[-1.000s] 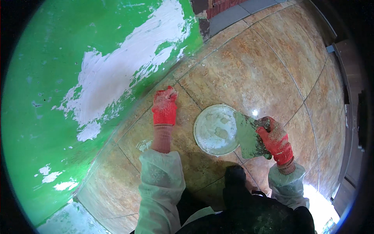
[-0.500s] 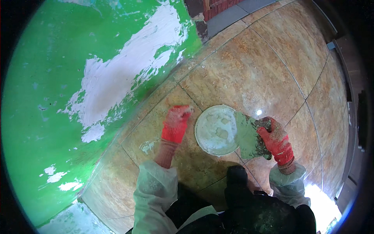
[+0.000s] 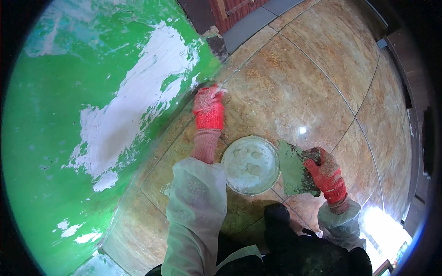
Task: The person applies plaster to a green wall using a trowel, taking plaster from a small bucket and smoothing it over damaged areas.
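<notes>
My left hand [image 3: 209,108], in a red knit glove, reaches out over the floor near the foot of the green wall. Its fingers are curled together; whether they hold anything small is hidden. A putty scraper [image 3: 294,172] with a wide, smeared blade is gripped in my red-gloved right hand [image 3: 328,177]. The blade's left edge is beside the rim of a round tub [image 3: 251,192]. White putty [image 3: 252,158] with a few dents in its surface is inside the tub, which stands on the floor between my forearms.
The green wall [image 3: 55,110] on the left carries a large white putty patch [image 3: 124,106] and smaller smears [image 3: 69,230]. Brown tiles [image 3: 304,83] cover the floor. A dark doorpost [image 3: 198,16] and grey sill [image 3: 248,30] stand at the top. Bright light falls at lower right.
My left hand has stretched forward, away from me, toward the foot of the wall. My right hand keeps its grip on the scraper beside the tub. The view has shifted slightly.
</notes>
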